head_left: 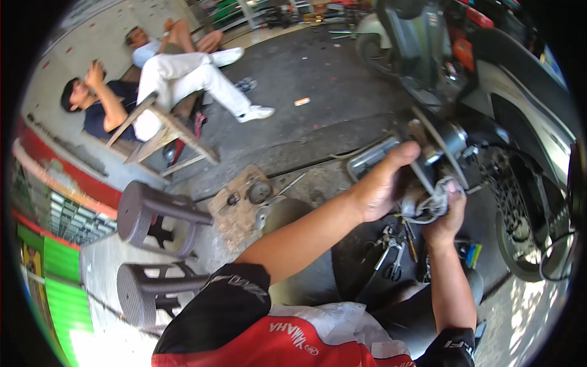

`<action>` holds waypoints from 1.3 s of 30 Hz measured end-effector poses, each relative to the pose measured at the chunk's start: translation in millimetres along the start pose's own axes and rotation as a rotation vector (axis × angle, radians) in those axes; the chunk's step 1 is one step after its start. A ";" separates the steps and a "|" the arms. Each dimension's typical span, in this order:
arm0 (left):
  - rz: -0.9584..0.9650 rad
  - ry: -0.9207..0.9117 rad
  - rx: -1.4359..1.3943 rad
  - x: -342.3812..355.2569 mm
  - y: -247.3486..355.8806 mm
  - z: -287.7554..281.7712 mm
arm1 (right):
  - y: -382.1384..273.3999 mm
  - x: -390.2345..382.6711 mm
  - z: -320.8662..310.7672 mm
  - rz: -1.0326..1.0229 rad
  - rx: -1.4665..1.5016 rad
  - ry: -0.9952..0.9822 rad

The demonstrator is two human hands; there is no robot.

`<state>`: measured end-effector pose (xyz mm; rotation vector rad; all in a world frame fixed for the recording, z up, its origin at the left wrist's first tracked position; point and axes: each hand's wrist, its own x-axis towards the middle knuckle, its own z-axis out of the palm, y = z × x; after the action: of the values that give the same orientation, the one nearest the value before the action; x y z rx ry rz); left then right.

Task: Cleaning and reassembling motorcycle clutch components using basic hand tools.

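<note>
My left hand (384,186) reaches across with its thumb up, closed round the near side of a metal part with thin, flat plates (439,145) seen nearly edge-on. Its other fingers are hidden behind the part. Close by on the right, my right hand (446,217) grips a crumpled grey rag (435,200) against the lower side of that part. Just beyond stands the scooter (507,92), its rear mechanism (510,189) exposed. Under my hands, pliers (391,251) and a screwdriver (411,244) lie on the ground.
A metal tray (371,160) sits behind my left hand. Left of my arm, a stained board (235,211) carries a round metal part (259,191). Two dark plastic stools (143,214) stand farther left. Two people (110,113) recline on a wooden bench (183,134) at the back left.
</note>
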<state>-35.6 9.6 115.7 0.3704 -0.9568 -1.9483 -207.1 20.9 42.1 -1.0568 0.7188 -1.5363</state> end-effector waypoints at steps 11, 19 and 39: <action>-0.016 0.411 0.217 -6.9 5.3 -9.3 | 7.5 35.1 -34.0 -0.321 -0.995 -0.281; 0.070 0.501 0.453 -24.1 16.4 -43.4 | -30.8 51.8 -54.5 -0.123 -0.663 0.138; 0.180 -0.110 1.144 -49.1 -20.8 -20.7 | -2.2 2.2 -26.5 0.631 0.354 -0.224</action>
<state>-9.1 46.6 80.9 0.7688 -2.0424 -1.0894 -232.0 17.0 33.3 -0.6351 0.5278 -0.9353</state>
